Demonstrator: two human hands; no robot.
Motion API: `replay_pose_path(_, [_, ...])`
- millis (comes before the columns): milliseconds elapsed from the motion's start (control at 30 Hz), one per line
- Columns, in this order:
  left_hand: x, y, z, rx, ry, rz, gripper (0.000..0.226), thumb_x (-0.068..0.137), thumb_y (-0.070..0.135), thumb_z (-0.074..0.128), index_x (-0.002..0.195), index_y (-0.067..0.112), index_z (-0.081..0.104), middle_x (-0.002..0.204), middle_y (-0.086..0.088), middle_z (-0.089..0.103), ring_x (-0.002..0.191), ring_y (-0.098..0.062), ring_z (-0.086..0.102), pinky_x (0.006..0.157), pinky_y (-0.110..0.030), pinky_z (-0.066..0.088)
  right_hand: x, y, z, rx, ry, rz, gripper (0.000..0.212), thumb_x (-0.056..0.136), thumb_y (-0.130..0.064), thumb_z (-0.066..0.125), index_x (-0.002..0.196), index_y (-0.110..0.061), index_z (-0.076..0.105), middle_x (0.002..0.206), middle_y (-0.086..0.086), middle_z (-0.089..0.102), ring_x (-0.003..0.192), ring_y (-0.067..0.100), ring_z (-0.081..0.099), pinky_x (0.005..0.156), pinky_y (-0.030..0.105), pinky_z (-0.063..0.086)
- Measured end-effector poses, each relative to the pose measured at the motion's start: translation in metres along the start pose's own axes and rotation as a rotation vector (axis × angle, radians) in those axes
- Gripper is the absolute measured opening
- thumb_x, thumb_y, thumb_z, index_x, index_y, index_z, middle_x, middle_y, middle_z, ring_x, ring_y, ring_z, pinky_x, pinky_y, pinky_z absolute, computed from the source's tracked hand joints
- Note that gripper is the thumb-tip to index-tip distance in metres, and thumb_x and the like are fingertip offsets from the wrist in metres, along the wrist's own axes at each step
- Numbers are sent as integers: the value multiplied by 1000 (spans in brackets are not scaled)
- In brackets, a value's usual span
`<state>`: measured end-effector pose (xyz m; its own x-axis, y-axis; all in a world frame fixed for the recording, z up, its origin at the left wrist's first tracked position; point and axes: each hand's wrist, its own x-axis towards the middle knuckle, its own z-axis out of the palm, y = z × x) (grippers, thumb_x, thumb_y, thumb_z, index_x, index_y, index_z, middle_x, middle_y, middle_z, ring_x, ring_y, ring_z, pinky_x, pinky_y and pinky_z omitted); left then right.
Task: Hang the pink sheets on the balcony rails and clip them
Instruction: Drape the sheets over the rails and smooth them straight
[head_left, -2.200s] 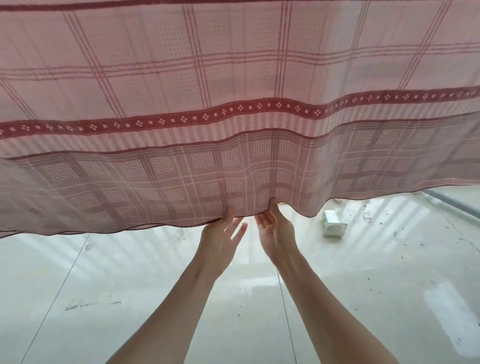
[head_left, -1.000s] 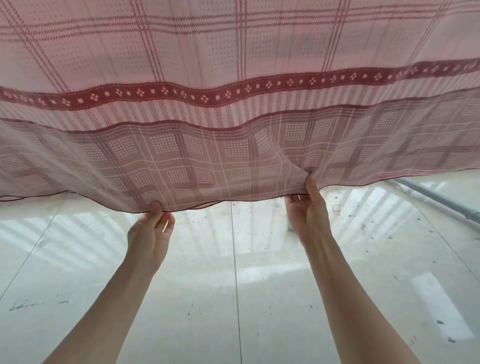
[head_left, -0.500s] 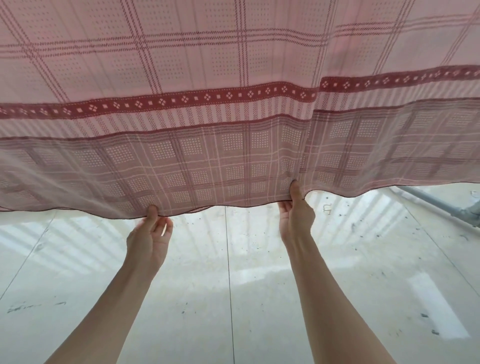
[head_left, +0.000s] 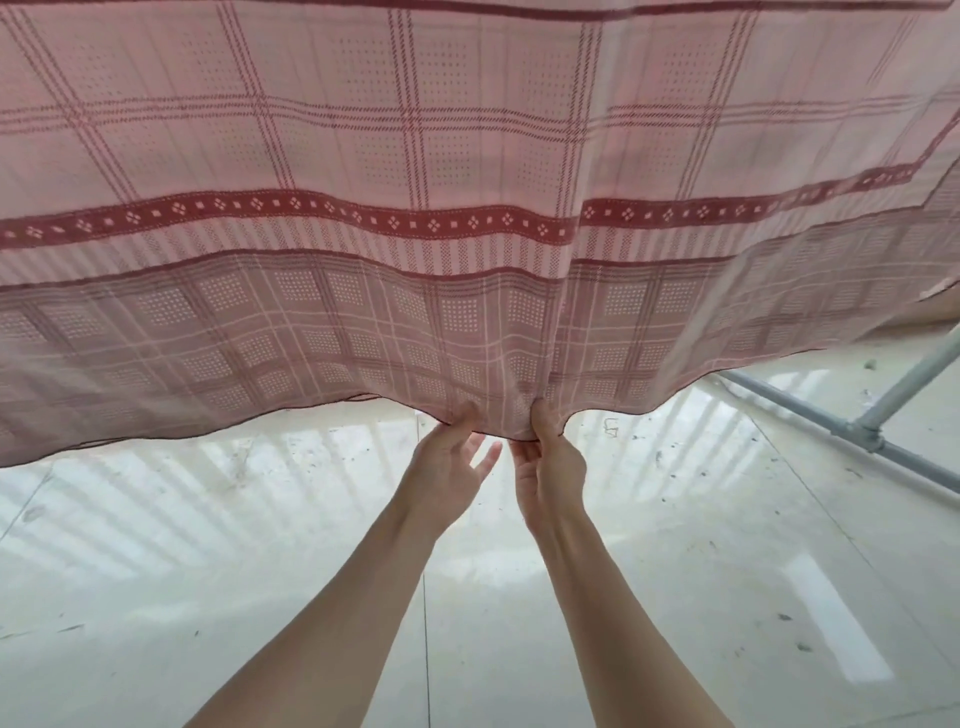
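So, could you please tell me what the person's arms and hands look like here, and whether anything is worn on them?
Both forearms are bare as far as the frame shows, with no sleeves in view. The left hand and the right hand wear no gloves, and no ring, watch or bracelet can be seen on either.

Pink sheet (head_left: 467, 130) hangs spread overhead, maroon checks and diamond band, lower hem rippled.
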<state>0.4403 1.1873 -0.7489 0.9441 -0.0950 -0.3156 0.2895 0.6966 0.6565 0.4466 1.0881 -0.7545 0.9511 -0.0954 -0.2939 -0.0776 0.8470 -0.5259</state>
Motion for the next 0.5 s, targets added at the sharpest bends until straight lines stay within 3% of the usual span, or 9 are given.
replay_pose_path(67, [-1,-2,0,-41,62,37,14,88,5,53,83,17,61,78,8,69,93,-11,58,83,-31,45,5,-6,-4,-9,-7,12,16,87,-6,58,101,-1,63,104,10,70,103,21,64,91,32,49])
replay_pose_path(100, [-2,-2,-3,-34,91,50,14,87,4,55,82,16,60,74,8,69,86,-10,59,82,-30,45,7,-9,-5,11,-25,37,23,86,-8,60,107,-1,62,112,10,67,107,21,62,93,32,48])
replay_pose_path(200, [-7,-1,-7,-25,137,74,13,87,4,56,83,16,61,72,9,69,80,-8,60,81,-29,46,15,-21,-7,80,-69,116,40,85,-25,63,121,-8,59,125,4,62,116,17,58,100,31,44])
replay_pose_path(367, [-5,9,-19,-48,189,113,18,89,4,52,82,19,57,67,12,68,77,-5,59,78,-28,45,30,-56,-12,247,-72,118,14,92,-21,52,97,-12,62,104,0,58,109,17,54,107,38,36])
replay_pose_path(500, [0,15,-29,-50,196,146,16,90,7,51,83,21,57,73,12,69,84,-5,58,78,-27,44,48,-79,-24,255,-185,34,24,93,-27,49,111,-15,59,115,0,59,121,20,49,108,45,34])
